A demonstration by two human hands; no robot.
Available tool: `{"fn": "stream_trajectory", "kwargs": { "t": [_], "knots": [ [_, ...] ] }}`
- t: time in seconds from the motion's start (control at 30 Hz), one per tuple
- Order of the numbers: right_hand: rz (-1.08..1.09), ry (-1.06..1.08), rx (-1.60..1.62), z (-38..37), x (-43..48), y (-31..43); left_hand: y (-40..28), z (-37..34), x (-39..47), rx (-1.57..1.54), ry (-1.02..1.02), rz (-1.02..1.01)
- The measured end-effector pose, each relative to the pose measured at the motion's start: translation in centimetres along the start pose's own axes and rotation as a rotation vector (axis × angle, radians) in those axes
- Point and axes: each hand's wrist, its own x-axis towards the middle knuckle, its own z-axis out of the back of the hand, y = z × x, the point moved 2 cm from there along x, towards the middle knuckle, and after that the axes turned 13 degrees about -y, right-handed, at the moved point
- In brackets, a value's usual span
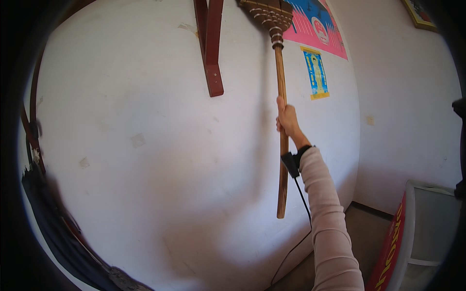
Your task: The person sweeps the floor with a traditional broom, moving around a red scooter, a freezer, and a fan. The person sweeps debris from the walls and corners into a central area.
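My right hand point(287, 118) grips the wooden handle of a broom point(281, 72), held upright with its brown, stitched head point(271, 16) at the top of the view. The handle's lower end hangs below my forearm's wrist strap, which carries a black device point(291, 163) with a cable running down. Behind the broom stands a white wall point(174, 145). The broom head overlaps the left part of a pink and blue poster point(316, 27). My left hand is out of view.
A dark red bracket point(214, 65) is on the wall left of the broom. A small blue picture point(316, 72) is taped at the right. A glass-topped chest point(429, 225) stands lower right, dark folded cloth or an umbrella point(54, 218) lower left. A framed picture point(420, 16) hangs upper right.
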Motion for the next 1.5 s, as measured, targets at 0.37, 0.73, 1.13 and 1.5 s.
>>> {"fn": "stream_trajectory", "kwargs": {
  "t": [0.37, 0.73, 1.13, 1.5],
  "knots": [
    [-0.049, -0.106, -0.026, 0.6, -5.1, -6.4, -1.8, 1.6, -0.3, -0.003, 0.006, -0.094],
    [-1.035, -0.497, 0.339, 9.0, -35.5, -31.9, 1.7, 5.2, -2.3, -0.056, 0.111, -0.004],
    [-1.769, -0.779, 1.034, 11.7, -56.8, -37.6, -5.3, 8.4, -1.8, -0.337, -0.101, -0.035],
    [-1.419, -0.454, 0.807, 6.0, -52.6, -16.2, -14.9, 7.7, -2.3, 0.081, 0.262, -0.396]
  ]
}}
